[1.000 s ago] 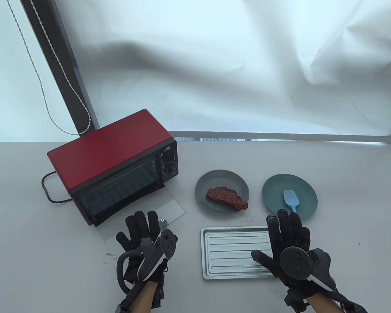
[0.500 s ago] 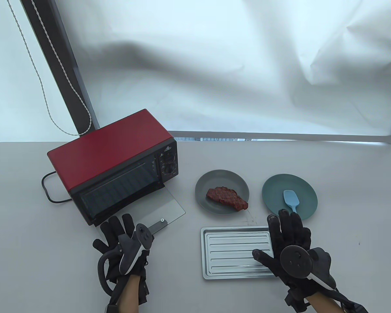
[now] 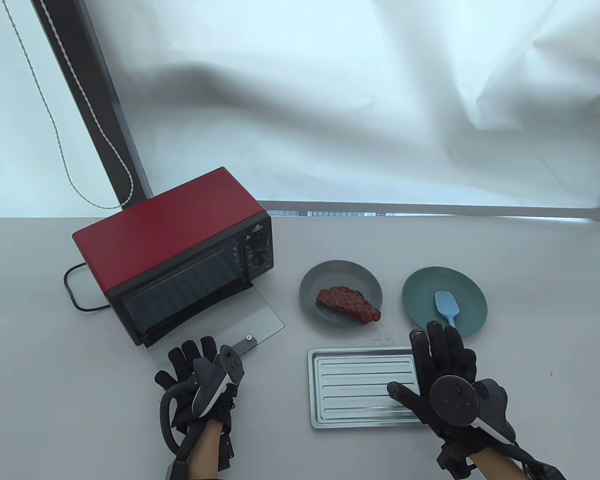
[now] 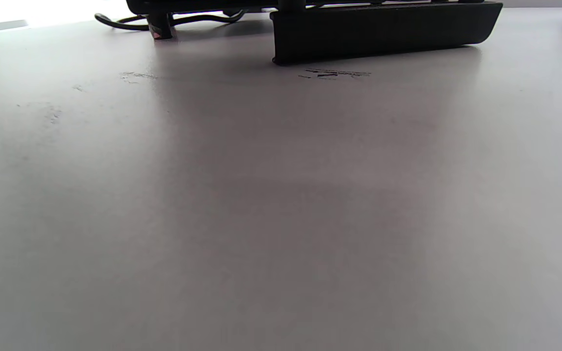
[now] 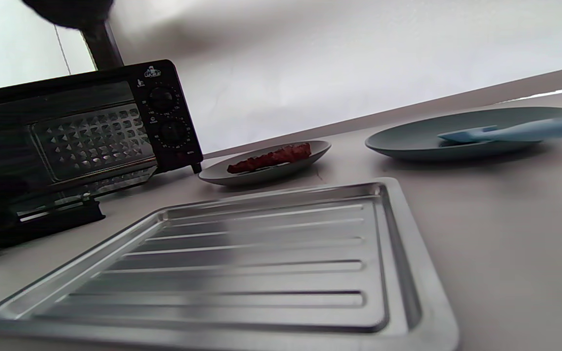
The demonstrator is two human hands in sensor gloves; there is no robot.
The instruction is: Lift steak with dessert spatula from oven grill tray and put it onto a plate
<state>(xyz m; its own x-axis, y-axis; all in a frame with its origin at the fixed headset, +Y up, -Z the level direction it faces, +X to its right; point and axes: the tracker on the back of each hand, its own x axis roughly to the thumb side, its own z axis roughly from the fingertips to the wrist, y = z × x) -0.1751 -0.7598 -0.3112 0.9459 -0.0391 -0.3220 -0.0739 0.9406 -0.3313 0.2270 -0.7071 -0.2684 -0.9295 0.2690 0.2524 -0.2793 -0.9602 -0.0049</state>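
The brown steak [image 3: 348, 303] [image 5: 271, 158] lies on the grey plate [image 3: 320, 280] [image 5: 310, 151]. A light blue dessert spatula [image 3: 447, 308] [image 5: 510, 131] rests on the teal plate [image 3: 420, 295] [image 5: 408, 141] to its right. The silver grill tray [image 3: 350, 390] [image 5: 261, 263] sits bare in front of both plates. My right hand [image 3: 442, 365] lies flat with straight fingers over the tray's right end, holding nothing. My left hand [image 3: 192, 362] rests spread on the table near the oven door's handle [image 3: 242, 345], holding nothing.
A red toaster oven [image 3: 175, 250] [image 5: 90, 126] stands at the left with its glass door [image 3: 220, 320] folded down onto the table; its handle [image 4: 383, 29] shows in the left wrist view. Its black cord [image 3: 72, 290] loops behind. White cloth hangs at the back.
My left hand slid left and back off the oven door handle, then came slightly right again. The right hand, tray, steak and spatula stayed put.
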